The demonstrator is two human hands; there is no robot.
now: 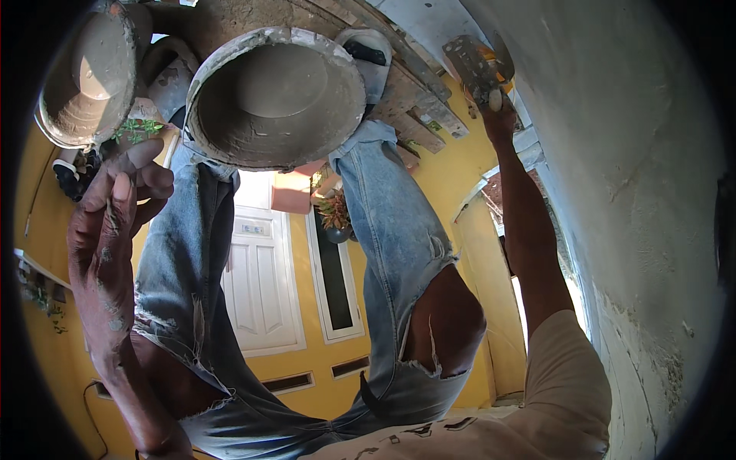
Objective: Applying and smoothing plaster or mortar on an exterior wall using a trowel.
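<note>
The grey wall (613, 153) is standing on the right, and the big bucket (261, 146) of grey mud is sitting in front of the legs, with the second bucket (77, 119) sitting to its left. The muddy tool (465, 61) is pointing up and left from the right hand (498, 113), close to the wall, and that hand is gripping its near end, though I cannot see all the fingers. The left hand (123, 192) is curling its fingers, holding nothing I can see, near the second bucket.
</note>
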